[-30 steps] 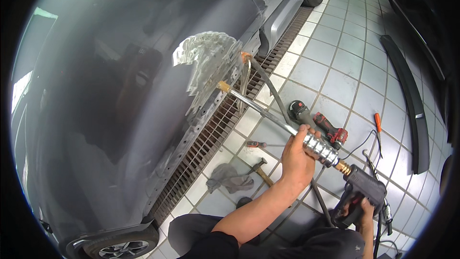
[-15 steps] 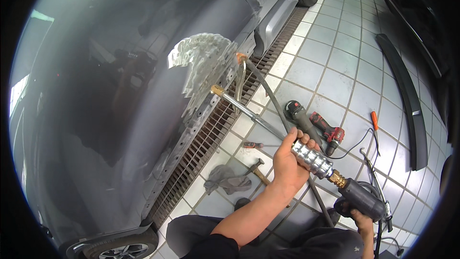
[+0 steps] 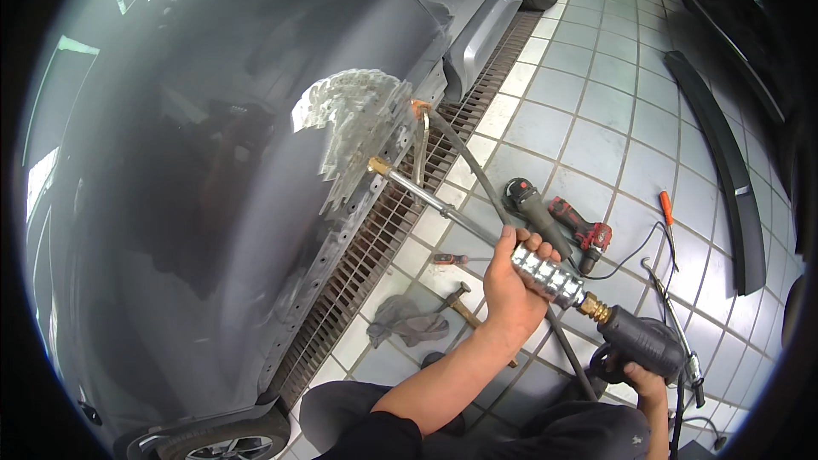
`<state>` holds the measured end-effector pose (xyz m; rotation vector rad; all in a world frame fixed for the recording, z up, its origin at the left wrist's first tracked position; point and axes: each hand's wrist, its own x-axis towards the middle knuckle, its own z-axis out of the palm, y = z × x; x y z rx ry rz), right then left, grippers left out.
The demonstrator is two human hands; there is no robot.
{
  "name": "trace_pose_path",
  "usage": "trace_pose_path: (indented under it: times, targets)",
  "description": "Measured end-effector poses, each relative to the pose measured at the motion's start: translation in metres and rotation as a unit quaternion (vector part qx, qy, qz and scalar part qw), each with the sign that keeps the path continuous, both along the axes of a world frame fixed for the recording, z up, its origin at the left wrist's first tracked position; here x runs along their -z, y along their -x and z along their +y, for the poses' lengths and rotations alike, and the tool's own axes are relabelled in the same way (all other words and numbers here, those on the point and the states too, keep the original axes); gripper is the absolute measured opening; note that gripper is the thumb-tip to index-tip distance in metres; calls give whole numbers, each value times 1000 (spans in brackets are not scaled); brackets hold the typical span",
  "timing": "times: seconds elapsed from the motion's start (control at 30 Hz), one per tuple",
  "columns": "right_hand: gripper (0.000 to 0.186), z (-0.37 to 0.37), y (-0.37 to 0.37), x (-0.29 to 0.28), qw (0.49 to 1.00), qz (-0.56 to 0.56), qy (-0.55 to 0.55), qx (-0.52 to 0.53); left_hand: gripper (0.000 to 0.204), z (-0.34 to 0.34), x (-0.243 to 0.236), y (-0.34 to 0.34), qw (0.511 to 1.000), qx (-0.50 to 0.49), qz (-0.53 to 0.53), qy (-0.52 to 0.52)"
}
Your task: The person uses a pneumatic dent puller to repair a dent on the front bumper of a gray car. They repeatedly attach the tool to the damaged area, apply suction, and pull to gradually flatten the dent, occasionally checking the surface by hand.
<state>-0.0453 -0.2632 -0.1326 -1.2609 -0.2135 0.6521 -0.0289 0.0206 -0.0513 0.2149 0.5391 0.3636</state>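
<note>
The left hand (image 3: 514,294) is wrapped firmly round the ribbed silver weight (image 3: 550,278) of a long metal tool, its palm against the metal, thumb pointing toward the front end and fingers curled over the far side. The right hand (image 3: 649,383), down and to the right of the left grip, is curled about the black handle (image 3: 645,343) at the tool's rear; its thumb shows, but most of its fingers are hidden, so I cannot tell how tightly it holds. Between the 2 hands sits a brass fitting (image 3: 595,307).

From the left grip a steel rod (image 3: 464,220) runs up and to the left to a brass tip (image 3: 377,166), near the lower edge of a bare metal patch (image 3: 354,111) on the grey car (image 3: 204,230); whether the tip touches the panel I cannot tell. Above the tip is an orange clamp (image 3: 420,108), and from it a dark bar (image 3: 473,162) slopes down behind the left hand.

Just beyond the left fingers lie a grinder (image 3: 535,206) and a red and black drill (image 3: 582,225). Left of that grip are 1 small screwdriver (image 3: 449,259), a hammer (image 3: 464,311) and a grey cloth (image 3: 405,321). Well to its right lies a long black strip (image 3: 726,183)
</note>
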Motion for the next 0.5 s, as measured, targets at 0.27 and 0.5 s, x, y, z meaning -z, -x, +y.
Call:
trace_pose_path:
  times: [0.27, 0.5]
  targets:
    - [65, -2, 5, 1, 997, 55, -24, 47, 19, -2, 7, -7, 999, 37, 27, 4]
    - [60, -10, 13, -10, 997, 49, 53, 13, 20, 3, -9, -9, 998, 59, 7, -4]
